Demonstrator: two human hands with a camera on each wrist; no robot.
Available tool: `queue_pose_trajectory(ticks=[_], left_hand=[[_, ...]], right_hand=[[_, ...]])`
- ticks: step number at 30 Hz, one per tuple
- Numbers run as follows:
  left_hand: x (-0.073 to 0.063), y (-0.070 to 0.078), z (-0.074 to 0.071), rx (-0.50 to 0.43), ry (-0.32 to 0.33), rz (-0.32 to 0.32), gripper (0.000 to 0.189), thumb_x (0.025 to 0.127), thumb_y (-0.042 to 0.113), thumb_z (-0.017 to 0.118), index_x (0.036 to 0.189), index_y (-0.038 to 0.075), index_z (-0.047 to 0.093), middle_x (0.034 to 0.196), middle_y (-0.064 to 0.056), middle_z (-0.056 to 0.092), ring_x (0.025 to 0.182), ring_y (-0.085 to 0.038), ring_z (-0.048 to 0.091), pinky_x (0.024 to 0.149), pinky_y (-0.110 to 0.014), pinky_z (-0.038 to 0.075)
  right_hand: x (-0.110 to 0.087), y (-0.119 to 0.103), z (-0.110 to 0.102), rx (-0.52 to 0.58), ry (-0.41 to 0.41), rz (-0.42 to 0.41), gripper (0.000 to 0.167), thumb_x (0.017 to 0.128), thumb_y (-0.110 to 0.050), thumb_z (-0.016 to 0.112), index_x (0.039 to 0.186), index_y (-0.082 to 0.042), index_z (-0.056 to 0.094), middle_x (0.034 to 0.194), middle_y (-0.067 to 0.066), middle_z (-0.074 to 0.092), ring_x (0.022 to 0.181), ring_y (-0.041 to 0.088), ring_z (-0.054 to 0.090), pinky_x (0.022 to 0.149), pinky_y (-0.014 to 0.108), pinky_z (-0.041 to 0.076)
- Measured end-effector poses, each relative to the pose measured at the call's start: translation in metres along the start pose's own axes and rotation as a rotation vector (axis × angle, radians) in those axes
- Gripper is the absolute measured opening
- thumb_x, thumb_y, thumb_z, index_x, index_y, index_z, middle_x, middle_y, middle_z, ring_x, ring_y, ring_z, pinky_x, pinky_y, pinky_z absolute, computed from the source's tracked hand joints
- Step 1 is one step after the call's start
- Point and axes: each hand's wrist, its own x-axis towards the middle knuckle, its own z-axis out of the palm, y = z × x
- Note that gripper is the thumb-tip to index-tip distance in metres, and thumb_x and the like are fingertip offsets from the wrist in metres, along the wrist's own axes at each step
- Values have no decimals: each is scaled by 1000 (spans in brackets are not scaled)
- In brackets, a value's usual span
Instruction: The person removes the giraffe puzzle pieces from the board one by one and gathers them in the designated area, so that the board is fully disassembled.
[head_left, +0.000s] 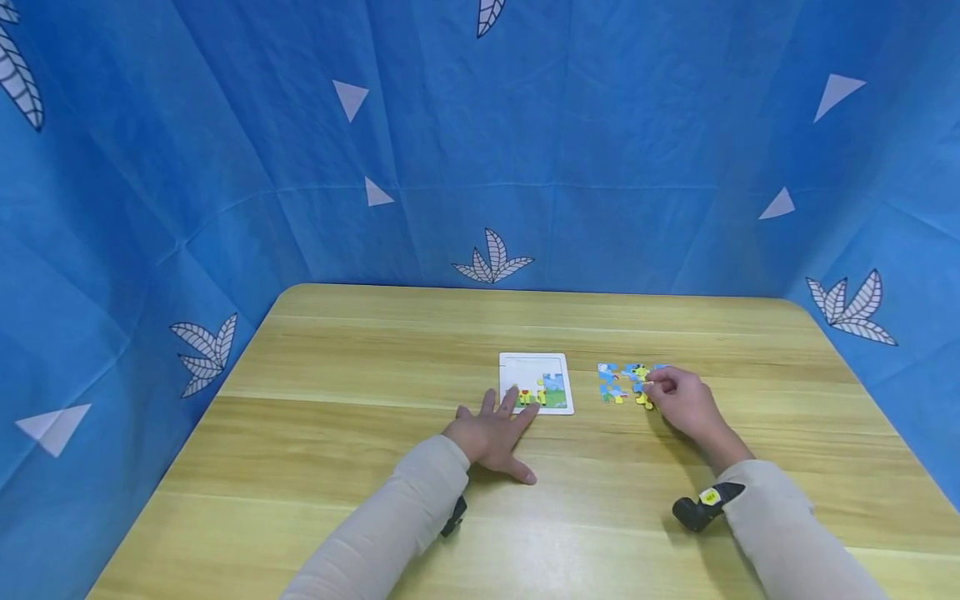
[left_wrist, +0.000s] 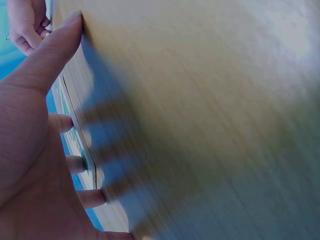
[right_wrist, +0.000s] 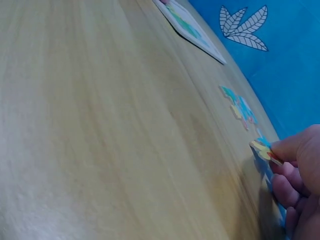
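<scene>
A white puzzle board lies on the table, with several joined pieces along its bottom and right side showing green ground, yellow shapes and blue sky. My left hand is spread wide, its fingertips at the board's near edge and the thumb pointing toward me. To the right of the board, my right hand pinches a yellow puzzle piece between thumb and fingers. Beside that hand lie loose blue, green and yellow puzzle pieces in a small cluster. Part of the cluster is hidden behind the right fingers.
The wood-grain table has rounded far corners. A blue curtain with white leaves and triangles hangs behind it and along both sides. Black wrist devices, one at the right cuff, stand out from both sleeves.
</scene>
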Motion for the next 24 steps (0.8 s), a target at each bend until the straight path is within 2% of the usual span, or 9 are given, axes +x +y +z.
queue_pose_trajectory(ticks=[9, 24], left_hand=[[0, 0, 1, -4, 1, -3, 102, 72, 70, 63, 152, 36, 9, 160, -3, -2, 145, -35, 4, 106, -64, 20], [1, -1, 1, -8, 2, 3, 102, 72, 70, 63, 152, 35, 10, 160, -4, -2, 145, -35, 4, 106, -64, 20]], right_hand=[[0, 1, 6, -59, 37, -10, 23, 91, -18, 60, 101, 2, 62, 83, 10, 62, 74, 19, 54, 65, 29, 42], [-2, -4, 7, -110, 27, 39, 25, 91, -20, 59, 101, 3, 61, 82, 10, 63, 76, 22, 57, 70, 35, 43]])
